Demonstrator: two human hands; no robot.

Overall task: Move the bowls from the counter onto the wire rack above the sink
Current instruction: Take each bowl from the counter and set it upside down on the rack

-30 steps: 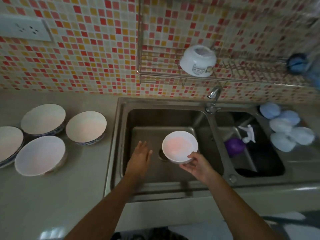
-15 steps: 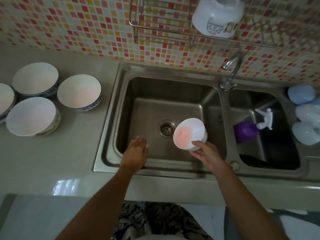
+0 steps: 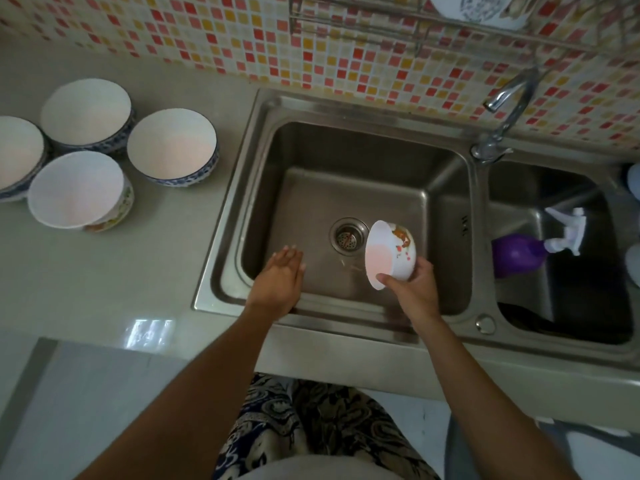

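Observation:
My right hand (image 3: 414, 289) grips a small white bowl with a floral print (image 3: 388, 252), tipped on its side over the left sink basin (image 3: 346, 188), mouth facing left. My left hand (image 3: 280, 278) hovers flat over the basin's front left corner, fingers apart and holding nothing. Several white bowls sit upright on the counter at the left: one with a blue rim (image 3: 172, 147), one behind it (image 3: 86, 112), a patterned one in front (image 3: 78, 190), and one cut off by the left edge (image 3: 17, 154). The wire rack (image 3: 353, 27) hangs on the tiled wall, with an upturned white bowl (image 3: 476, 8) on it.
A chrome tap (image 3: 509, 98) rises between the two basins. The right basin (image 3: 519, 188) holds a purple spray bottle with a white trigger (image 3: 519, 252). Pale rounded objects (image 3: 633, 181) lie at the far right edge. The drain (image 3: 348, 235) is beside the held bowl.
The view has tilted downward, so the rack has slid to the top edge. My right hand has tipped the small bowl from upright onto its side. My left hand stays over the basin.

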